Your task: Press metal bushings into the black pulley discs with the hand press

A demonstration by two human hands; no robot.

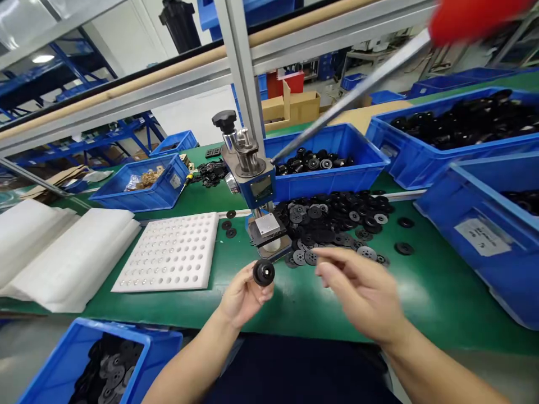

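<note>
My left hand holds a round black plastic part with a stepped rim in its fingers, a small light spot at its centre facing up. Over the near edge of a heap of black and grey discs is my right hand, slightly blurred, its index finger and thumb apart with nothing visible between them. Just beyond my left hand stands a small blue hand press with a metal block above its base. Its long lever slants up to the right, ending in a blurred red grip.
A white foam tray with rows of holes lies left of the press, beside stacked white foam sheets. Blue bins of black parts stand behind, at right and at lower left. A metal frame rises behind the press.
</note>
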